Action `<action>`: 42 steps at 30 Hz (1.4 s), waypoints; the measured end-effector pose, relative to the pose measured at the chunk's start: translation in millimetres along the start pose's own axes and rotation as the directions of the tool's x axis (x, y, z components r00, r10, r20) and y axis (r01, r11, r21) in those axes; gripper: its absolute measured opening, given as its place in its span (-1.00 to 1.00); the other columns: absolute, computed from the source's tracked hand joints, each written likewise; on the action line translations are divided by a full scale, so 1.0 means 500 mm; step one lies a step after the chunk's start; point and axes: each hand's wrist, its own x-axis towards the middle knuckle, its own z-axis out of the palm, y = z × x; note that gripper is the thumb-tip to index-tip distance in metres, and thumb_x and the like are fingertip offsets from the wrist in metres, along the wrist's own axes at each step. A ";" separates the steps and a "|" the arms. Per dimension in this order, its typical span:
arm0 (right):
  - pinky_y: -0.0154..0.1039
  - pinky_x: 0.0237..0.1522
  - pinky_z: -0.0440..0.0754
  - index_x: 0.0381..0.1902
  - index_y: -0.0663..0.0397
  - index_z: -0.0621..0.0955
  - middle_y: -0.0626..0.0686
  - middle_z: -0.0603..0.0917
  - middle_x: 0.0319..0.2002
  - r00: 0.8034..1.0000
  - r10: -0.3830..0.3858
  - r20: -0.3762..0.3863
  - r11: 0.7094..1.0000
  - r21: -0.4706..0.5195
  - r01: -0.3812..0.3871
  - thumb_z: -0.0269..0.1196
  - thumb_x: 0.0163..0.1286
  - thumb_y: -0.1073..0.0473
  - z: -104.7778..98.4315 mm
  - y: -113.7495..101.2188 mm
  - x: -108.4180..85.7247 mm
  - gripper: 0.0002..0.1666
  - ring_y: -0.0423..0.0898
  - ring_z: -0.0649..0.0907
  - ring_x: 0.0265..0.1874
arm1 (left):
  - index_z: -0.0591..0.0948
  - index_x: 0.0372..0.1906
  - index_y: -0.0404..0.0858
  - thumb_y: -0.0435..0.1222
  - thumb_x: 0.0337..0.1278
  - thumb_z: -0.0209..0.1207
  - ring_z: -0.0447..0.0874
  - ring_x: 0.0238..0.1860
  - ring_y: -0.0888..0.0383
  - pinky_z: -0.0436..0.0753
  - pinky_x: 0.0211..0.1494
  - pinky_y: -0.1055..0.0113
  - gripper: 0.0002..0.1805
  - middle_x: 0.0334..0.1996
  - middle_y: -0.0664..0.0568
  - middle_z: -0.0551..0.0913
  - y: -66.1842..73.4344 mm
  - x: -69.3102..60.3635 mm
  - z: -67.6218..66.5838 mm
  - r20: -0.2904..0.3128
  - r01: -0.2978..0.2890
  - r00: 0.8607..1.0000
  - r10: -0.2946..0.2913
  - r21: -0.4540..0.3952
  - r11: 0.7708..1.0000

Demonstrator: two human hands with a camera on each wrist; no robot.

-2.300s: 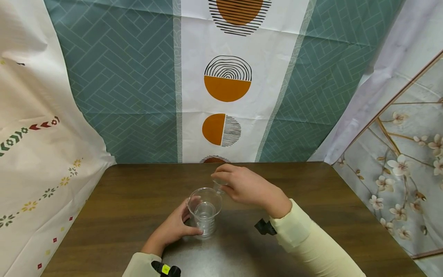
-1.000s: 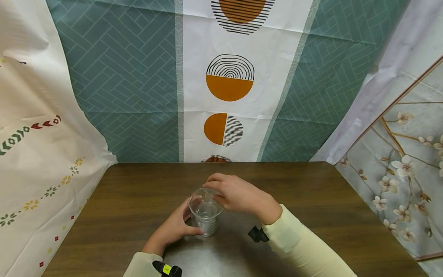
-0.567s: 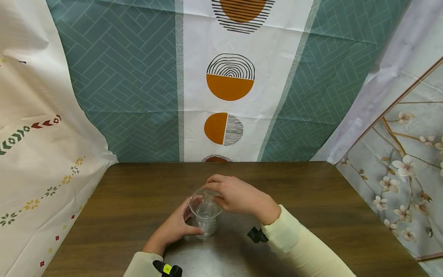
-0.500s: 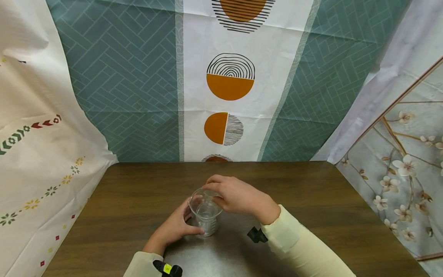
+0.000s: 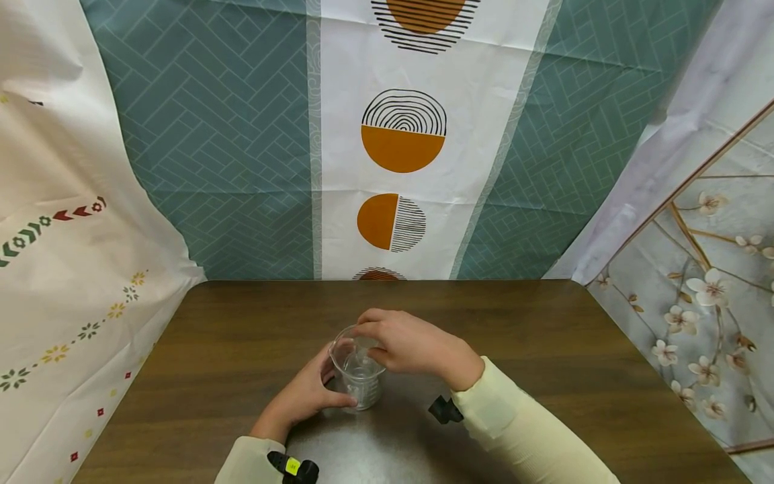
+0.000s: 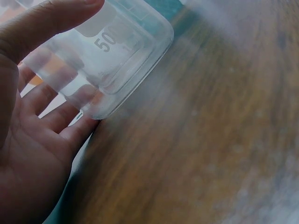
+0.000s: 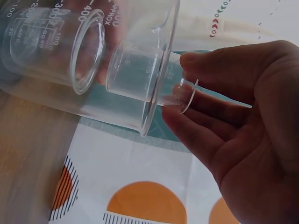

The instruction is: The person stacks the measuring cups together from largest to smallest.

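Note:
A large clear beaker (image 5: 363, 388) stands on the table, held by my left hand (image 5: 307, 391), thumb in front and fingers around the far side. The left wrist view shows its rounded base (image 6: 135, 70) near the wood. Inside it sits a medium beaker (image 7: 77, 70) with printed graduations. My right hand (image 5: 414, 343) pinches a small beaker (image 7: 133, 72) near its flared rim, between thumb and fingers. In the right wrist view the small beaker's lower part is within the large beaker's mouth, above the medium beaker's rim, with a gap between them.
The brown wooden table (image 5: 242, 323) runs back to a patterned cloth (image 5: 242, 168) hanging behind it. Floral fabric (image 5: 695, 323) hangs on the right and cream cloth (image 5: 91, 269) on the left. Both wrists carry small black cameras.
My right hand has moved left and down, bringing the small beaker from beside the large beaker into its mouth. During the last half second it shifts only slightly. My left hand stays put.

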 end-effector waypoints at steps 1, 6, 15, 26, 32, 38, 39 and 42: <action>-0.28 0.09 0.60 0.19 0.04 0.57 0.00 0.57 0.13 1.000 0.000 0.005 1.000 0.001 0.000 0.26 0.32 0.21 0.000 0.000 0.001 -0.54 -0.12 0.63 0.01 | 0.18 0.41 0.11 -0.21 -0.27 0.54 0.16 0.48 -0.09 0.20 0.44 -0.05 0.07 0.43 -0.04 0.26 0.000 0.000 0.000 0.000 0.001 1.000 -0.001 -0.001 1.000; -0.29 0.10 0.59 0.19 0.03 0.58 0.00 0.56 0.14 1.000 -0.001 0.028 1.000 0.008 0.000 0.27 0.32 0.21 0.002 -0.001 0.004 -0.55 -0.12 0.63 0.03 | 0.15 0.43 0.09 -0.22 -0.27 0.54 0.16 0.48 -0.10 0.21 0.44 -0.06 0.09 0.42 -0.04 0.27 0.002 0.000 -0.001 -0.001 0.003 1.000 -0.003 -0.003 1.000; -0.31 0.08 0.60 0.18 0.02 0.58 -0.01 0.58 0.11 0.998 -0.001 0.061 1.000 0.016 0.000 0.28 0.31 0.21 0.009 0.000 0.014 -0.54 -0.14 0.63 0.01 | 0.02 0.51 0.00 -0.22 -0.27 0.55 0.14 0.49 -0.09 0.22 0.44 -0.03 0.22 0.47 -0.08 0.19 0.005 -0.002 -0.002 0.004 0.011 1.000 -0.011 -0.016 1.000; -0.35 0.03 0.60 0.20 0.00 0.57 -0.04 0.57 0.09 0.994 0.017 0.112 1.000 0.011 -0.019 0.29 0.31 0.19 0.020 -0.002 0.023 -0.53 -0.20 0.62 -0.04 | -0.04 0.53 -0.06 -0.22 -0.24 0.54 0.11 0.49 -0.11 0.26 0.42 0.00 0.25 0.52 -0.07 0.08 0.000 -0.001 -0.003 0.009 0.021 1.000 -0.021 0.003 1.000; -0.37 0.00 0.60 0.17 -0.02 0.59 -0.06 0.57 0.07 0.990 0.023 0.141 0.999 0.029 -0.027 0.29 0.30 0.20 0.024 0.001 0.026 -0.54 -0.22 0.60 -0.07 | -0.06 0.54 -0.02 -0.20 -0.26 0.54 0.10 0.50 -0.07 0.24 0.43 0.01 0.27 0.53 -0.01 0.05 0.004 -0.001 -0.002 0.009 0.046 0.999 -0.046 -0.007 0.999; -0.38 0.01 0.59 0.13 -0.03 0.62 -0.08 0.57 0.04 0.988 0.011 0.152 1.000 0.023 -0.015 0.33 0.28 0.18 0.027 0.003 0.027 -0.57 -0.22 0.60 -0.06 | -0.03 0.53 -0.03 -0.21 -0.27 0.55 0.13 0.49 -0.07 0.25 0.43 0.04 0.25 0.51 -0.02 0.10 0.003 -0.002 -0.001 0.008 0.032 0.999 -0.032 -0.005 0.999; -0.38 0.01 0.59 0.12 -0.02 0.62 -0.08 0.57 0.04 0.988 0.009 0.153 1.000 0.020 -0.012 0.33 0.27 0.18 0.027 0.003 0.028 -0.57 -0.22 0.60 -0.05 | -0.02 0.53 -0.03 -0.21 -0.28 0.55 0.14 0.49 -0.07 0.26 0.42 0.05 0.25 0.51 -0.02 0.10 0.002 -0.001 -0.001 0.007 0.029 1.000 -0.029 -0.005 1.000; -0.38 0.02 0.59 0.13 -0.02 0.61 -0.08 0.57 0.04 0.987 0.008 0.159 1.000 0.009 -0.009 0.34 0.26 0.17 0.028 0.003 0.029 -0.55 -0.22 0.59 -0.05 | -0.02 0.53 -0.03 -0.21 -0.27 0.55 0.15 0.49 -0.08 0.27 0.42 0.04 0.24 0.51 -0.03 0.12 -0.001 -0.002 -0.001 0.009 0.013 1.000 -0.013 -0.003 1.000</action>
